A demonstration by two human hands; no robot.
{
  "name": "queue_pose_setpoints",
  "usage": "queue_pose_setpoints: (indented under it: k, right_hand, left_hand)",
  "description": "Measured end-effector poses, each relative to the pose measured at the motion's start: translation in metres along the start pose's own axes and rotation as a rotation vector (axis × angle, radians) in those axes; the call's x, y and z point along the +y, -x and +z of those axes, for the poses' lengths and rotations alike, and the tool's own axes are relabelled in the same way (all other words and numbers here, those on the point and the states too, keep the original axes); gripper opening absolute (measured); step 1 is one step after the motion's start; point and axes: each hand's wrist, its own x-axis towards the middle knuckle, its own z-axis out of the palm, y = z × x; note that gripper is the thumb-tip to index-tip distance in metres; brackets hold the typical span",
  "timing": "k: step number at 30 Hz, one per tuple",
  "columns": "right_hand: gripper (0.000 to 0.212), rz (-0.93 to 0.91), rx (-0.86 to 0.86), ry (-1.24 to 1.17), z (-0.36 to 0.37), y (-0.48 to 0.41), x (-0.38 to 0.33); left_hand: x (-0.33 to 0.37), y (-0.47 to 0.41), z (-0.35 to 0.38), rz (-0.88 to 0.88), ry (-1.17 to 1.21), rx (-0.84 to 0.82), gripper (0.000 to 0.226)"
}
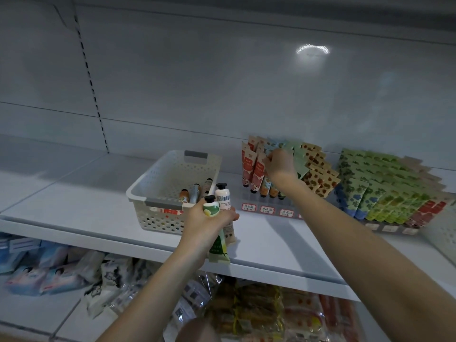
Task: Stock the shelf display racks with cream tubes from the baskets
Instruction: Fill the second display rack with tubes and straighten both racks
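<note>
Cream tubes already pack the middle display rack in coloured rows, and the right-hand rack looks full too, so we judge most of the stocking done. Our left hand grips two held tubes caps-up just by the near right corner of the white basket. Our right hand is up at the middle rack, fingers curled on the top of a standing tube. Left for us: those two, the few loose tubes in the basket, and whatever the second basket at the far right holds, which we can't see.
</note>
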Motion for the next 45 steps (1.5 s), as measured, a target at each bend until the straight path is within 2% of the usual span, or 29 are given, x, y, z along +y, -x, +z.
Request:
queue_pose_setpoints:
  k: [9,23,27,32,41,45]
  right_hand:
    - [0.045,-0.006,0.019,0.042,0.002,0.000,0.001]
    - [0.041,-0.003,0.036,0.020,0.005,0.004,0.005]
    - [0.034,-0.007,0.014,0.028,0.003,0.004,0.001]
    - [0.043,-0.023,0.033,0.003,0.003,0.008,0.006]
    - [0.042,-0.097,0.085,0.007,0.007,0.015,0.011]
    - [0.040,-0.061,0.037,0.063,0.013,0.013,0.013]
  left_hand:
    - [-0.004,-0.003,0.002,-0.019,-0.014,0.000,0.020]
    - [-0.005,-0.001,0.002,-0.021,0.009,-0.006,0.011]
    - [-0.005,-0.001,0.002,-0.013,0.012,-0.004,0.012]
    - [-0.008,-0.002,0.000,-0.029,0.016,-0.013,0.014]
    - [-0.009,-0.004,0.000,-0.025,0.009,-0.014,0.016]
    - [-0.009,-0.003,-0.001,-0.012,0.011,-0.018,0.016]
